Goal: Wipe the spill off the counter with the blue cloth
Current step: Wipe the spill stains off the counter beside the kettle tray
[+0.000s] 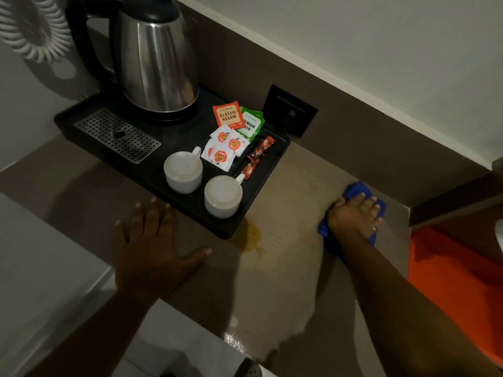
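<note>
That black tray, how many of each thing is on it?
On the tray:
Kettle: 1
White cups: 2
Orange tea packet: 1
Green tea packets: at least 1, they overlap
White sachets: about 4, overlapping
Red stick sachets: 2
Total: about 11
</note>
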`<state>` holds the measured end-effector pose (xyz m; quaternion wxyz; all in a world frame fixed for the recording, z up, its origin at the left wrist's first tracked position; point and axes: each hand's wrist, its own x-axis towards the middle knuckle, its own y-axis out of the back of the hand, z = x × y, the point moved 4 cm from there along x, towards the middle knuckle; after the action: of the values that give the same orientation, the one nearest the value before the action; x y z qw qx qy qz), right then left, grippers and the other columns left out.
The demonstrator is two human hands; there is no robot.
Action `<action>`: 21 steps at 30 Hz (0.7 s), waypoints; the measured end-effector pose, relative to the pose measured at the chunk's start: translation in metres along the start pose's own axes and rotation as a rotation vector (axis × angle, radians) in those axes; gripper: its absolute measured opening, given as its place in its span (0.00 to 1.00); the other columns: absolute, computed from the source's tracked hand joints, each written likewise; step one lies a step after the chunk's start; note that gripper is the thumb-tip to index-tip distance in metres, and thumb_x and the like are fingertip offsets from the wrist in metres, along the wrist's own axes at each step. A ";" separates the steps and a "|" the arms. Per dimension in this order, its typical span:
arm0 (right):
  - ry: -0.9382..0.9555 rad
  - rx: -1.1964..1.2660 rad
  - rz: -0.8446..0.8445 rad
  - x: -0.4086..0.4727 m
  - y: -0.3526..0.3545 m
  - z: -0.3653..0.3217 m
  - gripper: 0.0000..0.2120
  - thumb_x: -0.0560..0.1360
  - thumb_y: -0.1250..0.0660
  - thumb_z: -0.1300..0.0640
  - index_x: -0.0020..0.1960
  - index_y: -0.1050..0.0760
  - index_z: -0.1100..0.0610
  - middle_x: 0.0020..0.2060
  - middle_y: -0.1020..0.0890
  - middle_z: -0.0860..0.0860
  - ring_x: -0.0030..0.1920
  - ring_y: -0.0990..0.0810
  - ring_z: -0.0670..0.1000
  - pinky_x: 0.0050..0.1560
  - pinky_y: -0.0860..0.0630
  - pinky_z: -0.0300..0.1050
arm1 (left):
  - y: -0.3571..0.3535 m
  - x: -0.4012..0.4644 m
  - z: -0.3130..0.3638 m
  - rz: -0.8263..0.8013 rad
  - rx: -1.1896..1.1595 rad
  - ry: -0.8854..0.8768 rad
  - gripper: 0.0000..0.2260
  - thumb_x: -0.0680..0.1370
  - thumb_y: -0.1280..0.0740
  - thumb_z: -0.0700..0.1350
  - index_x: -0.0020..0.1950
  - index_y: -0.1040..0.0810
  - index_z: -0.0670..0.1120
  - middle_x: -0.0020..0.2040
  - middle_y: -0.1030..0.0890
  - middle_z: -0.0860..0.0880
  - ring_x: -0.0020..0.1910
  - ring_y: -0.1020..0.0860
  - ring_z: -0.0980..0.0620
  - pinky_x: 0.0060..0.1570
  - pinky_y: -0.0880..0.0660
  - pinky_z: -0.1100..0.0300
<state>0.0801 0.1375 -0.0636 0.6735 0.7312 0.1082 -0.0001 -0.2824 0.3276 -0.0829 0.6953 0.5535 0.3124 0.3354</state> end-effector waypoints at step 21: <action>-0.263 0.142 -0.007 0.024 0.007 -0.015 0.29 0.81 0.54 0.48 0.77 0.55 0.60 0.78 0.54 0.59 0.77 0.56 0.60 0.74 0.58 0.60 | 0.010 -0.002 0.002 -0.009 -0.005 -0.033 0.53 0.64 0.48 0.79 0.76 0.36 0.42 0.78 0.39 0.38 0.77 0.43 0.37 0.71 0.46 0.33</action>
<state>0.1021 0.1559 -0.0592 0.6285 0.7703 0.0210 -0.1058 -0.2828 0.3262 -0.0726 0.7032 0.5560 0.3023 0.3239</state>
